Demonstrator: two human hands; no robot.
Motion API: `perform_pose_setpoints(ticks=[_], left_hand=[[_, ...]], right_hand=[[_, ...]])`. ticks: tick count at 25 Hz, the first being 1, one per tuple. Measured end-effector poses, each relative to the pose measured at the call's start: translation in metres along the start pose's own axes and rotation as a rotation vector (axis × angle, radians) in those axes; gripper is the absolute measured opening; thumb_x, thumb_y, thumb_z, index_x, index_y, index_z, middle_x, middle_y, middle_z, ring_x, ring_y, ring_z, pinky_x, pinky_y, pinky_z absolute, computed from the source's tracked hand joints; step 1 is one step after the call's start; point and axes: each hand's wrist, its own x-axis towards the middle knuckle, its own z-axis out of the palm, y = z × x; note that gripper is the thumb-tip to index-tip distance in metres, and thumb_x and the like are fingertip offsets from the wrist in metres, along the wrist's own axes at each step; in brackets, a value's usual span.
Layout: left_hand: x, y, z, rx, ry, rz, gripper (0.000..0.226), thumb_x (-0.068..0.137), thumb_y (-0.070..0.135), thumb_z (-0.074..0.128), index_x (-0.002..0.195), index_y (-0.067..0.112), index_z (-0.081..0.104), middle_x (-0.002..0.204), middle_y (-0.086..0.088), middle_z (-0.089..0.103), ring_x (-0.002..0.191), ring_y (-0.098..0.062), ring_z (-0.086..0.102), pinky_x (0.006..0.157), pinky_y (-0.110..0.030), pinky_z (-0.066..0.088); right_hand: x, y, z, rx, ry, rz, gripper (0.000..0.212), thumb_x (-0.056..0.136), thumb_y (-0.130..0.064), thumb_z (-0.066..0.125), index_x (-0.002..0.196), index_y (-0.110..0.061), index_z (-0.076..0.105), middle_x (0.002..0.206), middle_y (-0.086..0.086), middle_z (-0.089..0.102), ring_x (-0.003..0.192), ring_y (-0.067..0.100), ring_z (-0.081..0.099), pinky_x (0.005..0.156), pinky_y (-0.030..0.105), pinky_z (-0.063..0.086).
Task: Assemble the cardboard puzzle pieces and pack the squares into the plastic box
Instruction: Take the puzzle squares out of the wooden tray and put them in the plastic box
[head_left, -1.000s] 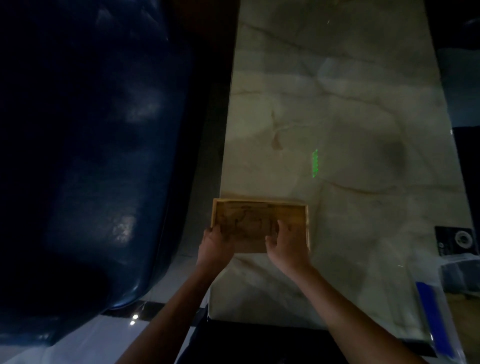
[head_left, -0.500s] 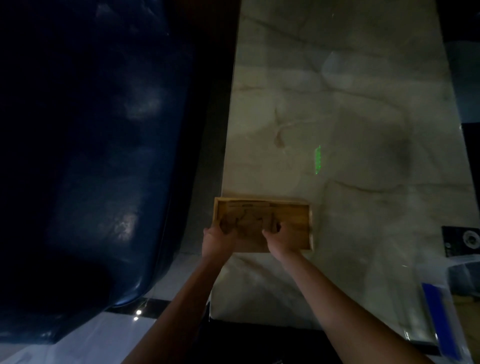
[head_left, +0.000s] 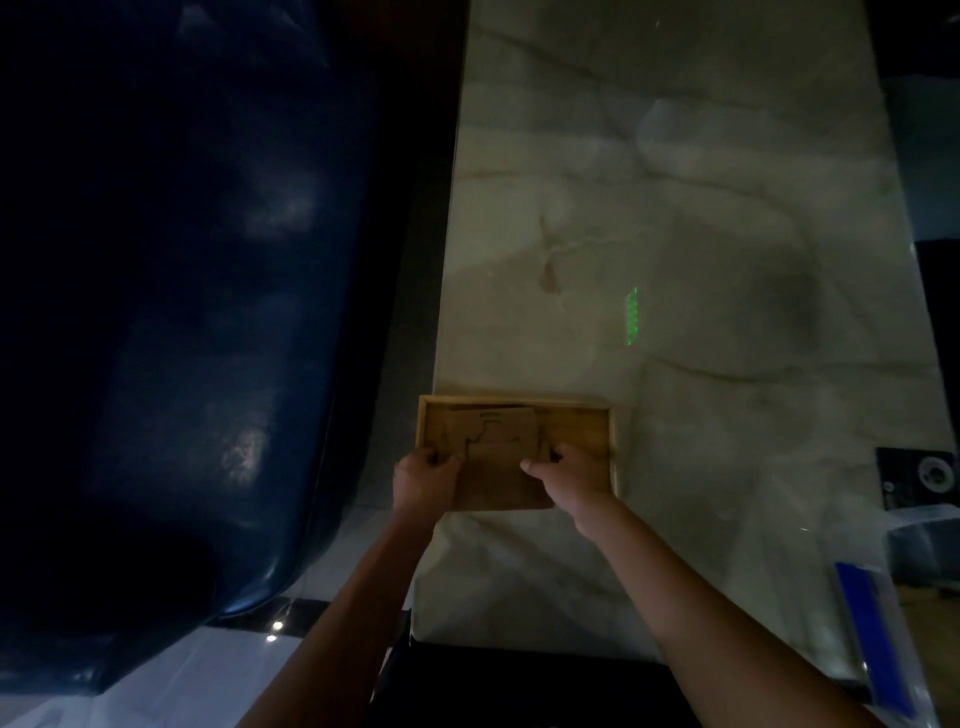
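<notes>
A shallow wooden tray (head_left: 612, 441) lies at the near left of the marble table (head_left: 701, 208). In its left half sits a cardboard puzzle square (head_left: 493, 434) made of interlocked pieces, with cut lines showing on top. My left hand (head_left: 422, 480) curls on the square's near left corner. My right hand (head_left: 566, 475) grips its near right edge, thumb on top. The near rim of the tray is hidden by my hands and the square. A clear plastic box (head_left: 862, 561) with a blue strip (head_left: 872, 634) stands at the table's right near corner.
A dark blue sofa (head_left: 182, 312) fills the left side, close to the table's left edge. A green light spot (head_left: 632, 316) lies on the marble beyond the tray. A black device (head_left: 919, 478) sits at the right edge. The light is dim.
My right hand has drawn back from over the tray's middle to the square's near right edge. My left hand stayed at the near left corner. The joined pieces now show uncovered.
</notes>
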Motion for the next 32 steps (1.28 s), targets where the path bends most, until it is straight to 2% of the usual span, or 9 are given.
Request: perform_pose_setpoints(ticks=[3,6,9,12,15,19,22,25,32], left_hand=[[0.002,0.004,-0.002,-0.005,-0.038,0.016,0.013,0.091,0.024,0.065,0.103,0.021,0.061,0.102,-0.002,0.066,0.09,-0.014,0.064,0.071,-0.029,0.051],[0.004,0.009,-0.006,-0.075,-0.101,0.005,0.025,0.088,0.02,0.068,0.112,0.02,0.06,0.108,-0.002,0.067,0.1,-0.019,0.064,0.089,-0.043,0.054],[0.006,0.012,-0.009,-0.152,-0.178,-0.005,0.028,0.086,0.015,0.071,0.111,0.024,0.06,0.111,-0.001,0.069,0.105,-0.02,0.065,0.096,-0.048,0.051],[0.004,0.011,-0.007,-0.152,-0.188,0.049,0.026,0.086,0.014,0.071,0.103,0.03,0.061,0.11,-0.002,0.07,0.103,-0.02,0.066,0.09,-0.043,0.054],[0.006,0.013,-0.011,-0.127,-0.239,0.151,0.031,0.086,0.018,0.071,0.113,0.03,0.062,0.111,0.002,0.071,0.105,-0.018,0.067,0.09,-0.044,0.056],[0.011,0.022,-0.022,0.105,-0.264,0.418,0.03,0.087,0.02,0.069,0.111,0.036,0.063,0.105,0.011,0.071,0.097,-0.005,0.069,0.085,-0.038,0.059],[0.01,0.024,-0.02,0.211,-0.146,0.535,0.028,0.086,0.021,0.069,0.111,0.031,0.063,0.107,0.011,0.07,0.099,-0.001,0.067,0.085,-0.037,0.06],[0.007,0.017,-0.016,0.217,-0.126,0.576,0.029,0.088,0.021,0.067,0.115,0.029,0.059,0.111,0.008,0.068,0.103,-0.005,0.066,0.085,-0.04,0.06],[-0.002,0.007,-0.01,0.399,-0.121,0.69,0.047,0.087,0.012,0.069,0.129,0.022,0.052,0.114,-0.003,0.065,0.097,-0.019,0.068,0.076,-0.043,0.061]], right_hand=[[0.003,0.001,-0.008,0.009,-0.045,-0.021,0.018,0.084,-0.03,0.074,0.094,-0.021,0.063,0.098,-0.001,0.065,0.088,0.017,0.062,0.065,0.03,0.046],[0.007,0.005,-0.02,0.069,-0.114,-0.031,0.03,0.081,-0.03,0.077,0.108,-0.02,0.07,0.101,0.0,0.072,0.093,0.021,0.069,0.075,0.036,0.057],[0.011,0.011,-0.031,0.063,-0.13,-0.049,0.025,0.076,-0.031,0.081,0.097,-0.02,0.074,0.093,-0.002,0.076,0.087,0.016,0.072,0.067,0.03,0.058],[0.012,0.014,-0.033,0.039,-0.068,-0.062,0.025,0.071,-0.031,0.085,0.086,-0.015,0.073,0.086,0.0,0.076,0.083,0.019,0.072,0.072,0.036,0.061],[0.013,0.011,-0.036,-0.043,-0.014,-0.148,0.032,0.067,-0.035,0.087,0.078,-0.011,0.069,0.078,0.004,0.074,0.076,0.021,0.071,0.067,0.037,0.056],[0.01,0.004,-0.044,-0.266,0.083,-0.428,0.029,0.071,-0.036,0.085,0.084,-0.022,0.063,0.075,-0.015,0.067,0.068,0.001,0.063,0.06,0.019,0.049],[0.005,0.003,-0.044,-0.361,0.177,-0.696,0.03,0.077,-0.028,0.082,0.103,-0.031,0.067,0.086,-0.021,0.068,0.086,0.0,0.063,0.065,0.002,0.039],[0.004,0.005,-0.042,-0.431,0.235,-0.749,0.028,0.081,-0.029,0.079,0.108,-0.026,0.072,0.101,-0.005,0.074,0.092,0.009,0.064,0.074,0.008,0.04],[0.001,0.012,-0.043,-0.53,0.127,-0.657,0.054,0.081,-0.036,0.077,0.131,-0.032,0.058,0.115,-0.001,0.069,0.108,0.018,0.061,0.089,0.031,0.052]])
